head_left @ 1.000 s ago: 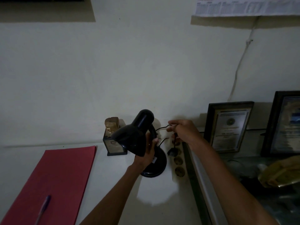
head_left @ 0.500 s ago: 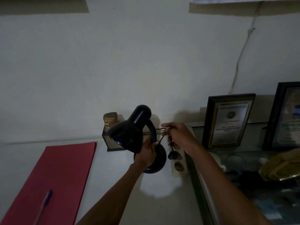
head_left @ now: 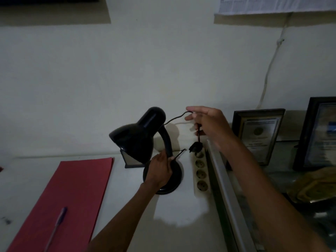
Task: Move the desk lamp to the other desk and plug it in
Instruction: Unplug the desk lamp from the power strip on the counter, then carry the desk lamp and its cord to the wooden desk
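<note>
A black desk lamp (head_left: 138, 135) with a curved neck stands over its round base (head_left: 175, 180) on the white desk (head_left: 127, 206), near the wall. My left hand (head_left: 161, 170) grips the lower neck of the lamp. My right hand (head_left: 209, 124) is raised above the desk and pinches the lamp's black cord (head_left: 174, 120). The black plug (head_left: 196, 146) dangles from that cord just above the top socket of a white power strip (head_left: 201, 174). The plug is out of the sockets.
A red folder (head_left: 72, 197) with a purple pen (head_left: 58, 226) lies at left. A small dark-framed object (head_left: 130, 161) stands behind the lamp. To the right, a glass-topped desk (head_left: 232, 206) holds framed certificates (head_left: 258, 135) and a gold-coloured object (head_left: 314, 186). A white cable (head_left: 271, 66) runs up the wall.
My right hand has risen, lifting the cord so the plug hangs clear above the power strip. My left hand has slid lower on the lamp neck.
</note>
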Tool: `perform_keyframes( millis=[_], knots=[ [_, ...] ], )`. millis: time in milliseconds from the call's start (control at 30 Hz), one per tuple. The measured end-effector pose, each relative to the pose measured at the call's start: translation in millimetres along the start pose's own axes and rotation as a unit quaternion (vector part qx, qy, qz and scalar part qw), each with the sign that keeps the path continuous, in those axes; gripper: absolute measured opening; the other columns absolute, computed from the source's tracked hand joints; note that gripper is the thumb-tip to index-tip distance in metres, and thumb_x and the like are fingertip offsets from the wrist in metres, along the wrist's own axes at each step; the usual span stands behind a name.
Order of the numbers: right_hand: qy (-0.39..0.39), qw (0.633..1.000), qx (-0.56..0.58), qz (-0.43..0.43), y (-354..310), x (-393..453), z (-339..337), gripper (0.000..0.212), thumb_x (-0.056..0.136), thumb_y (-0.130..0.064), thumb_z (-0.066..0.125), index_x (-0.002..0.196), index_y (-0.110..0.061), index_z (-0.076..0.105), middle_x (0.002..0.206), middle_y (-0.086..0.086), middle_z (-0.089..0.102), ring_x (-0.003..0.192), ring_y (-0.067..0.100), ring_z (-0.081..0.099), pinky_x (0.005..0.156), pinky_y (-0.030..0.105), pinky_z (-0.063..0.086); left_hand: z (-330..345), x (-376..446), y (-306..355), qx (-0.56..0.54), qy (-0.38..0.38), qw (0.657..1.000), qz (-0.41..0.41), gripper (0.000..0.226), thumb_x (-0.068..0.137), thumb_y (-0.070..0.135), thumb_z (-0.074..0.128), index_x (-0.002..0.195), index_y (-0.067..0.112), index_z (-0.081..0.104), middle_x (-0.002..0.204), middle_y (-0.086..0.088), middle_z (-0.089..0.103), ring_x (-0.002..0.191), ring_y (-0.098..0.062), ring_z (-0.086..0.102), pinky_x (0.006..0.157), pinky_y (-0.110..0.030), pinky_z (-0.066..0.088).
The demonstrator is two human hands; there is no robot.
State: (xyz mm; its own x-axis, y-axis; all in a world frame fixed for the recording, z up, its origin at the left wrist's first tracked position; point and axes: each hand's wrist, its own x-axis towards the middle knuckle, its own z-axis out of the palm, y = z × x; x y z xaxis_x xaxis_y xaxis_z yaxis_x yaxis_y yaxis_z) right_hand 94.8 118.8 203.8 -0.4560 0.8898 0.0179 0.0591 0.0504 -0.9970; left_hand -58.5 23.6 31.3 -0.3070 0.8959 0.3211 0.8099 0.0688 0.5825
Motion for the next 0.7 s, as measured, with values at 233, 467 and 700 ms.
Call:
perform_keyframes(
  millis=[233,467,700],
  knots=[
    [0.014,0.997,0.038,-0.064,-60,-48,4,0.029,0.099,-0.007,0.053,0.113,-0.02,0.074,0.096,-0.001,0.079,0.059,0.008,0.056,0.056,0.025,0.055,-63,7,30,-0.018,-0.001,1.0,0.026,0.015,0.1,0.016,0.046,0.114,0.011,0.049,0.101,-0.018,0.069,0.091,-0.04,0.064,0.075,-0.047,0.053],
    [0.058,0.986,0.09,-0.127,-101,-133,3,0.03,0.1,-0.008,0.053,0.113,-0.025,0.075,0.103,-0.003,0.079,0.063,0.006,0.06,0.059,0.023,0.056,-124,-20,54,-0.05,-0.01,0.996,0.078,0.009,0.103,0.024,0.041,0.103,0.018,0.048,0.087,-0.009,0.065,0.082,-0.033,0.064,0.072,-0.044,0.052],
    [0.085,0.984,0.115,-0.103,-78,-232,18,0.032,0.1,-0.009,0.053,0.104,-0.03,0.076,0.104,-0.001,0.079,0.061,0.005,0.062,0.055,0.025,0.055,-140,-96,59,-0.059,-0.045,0.993,0.096,0.011,0.104,0.025,0.039,0.102,0.019,0.049,0.082,0.005,0.059,0.078,-0.022,0.061,0.066,-0.033,0.044]
  ],
)
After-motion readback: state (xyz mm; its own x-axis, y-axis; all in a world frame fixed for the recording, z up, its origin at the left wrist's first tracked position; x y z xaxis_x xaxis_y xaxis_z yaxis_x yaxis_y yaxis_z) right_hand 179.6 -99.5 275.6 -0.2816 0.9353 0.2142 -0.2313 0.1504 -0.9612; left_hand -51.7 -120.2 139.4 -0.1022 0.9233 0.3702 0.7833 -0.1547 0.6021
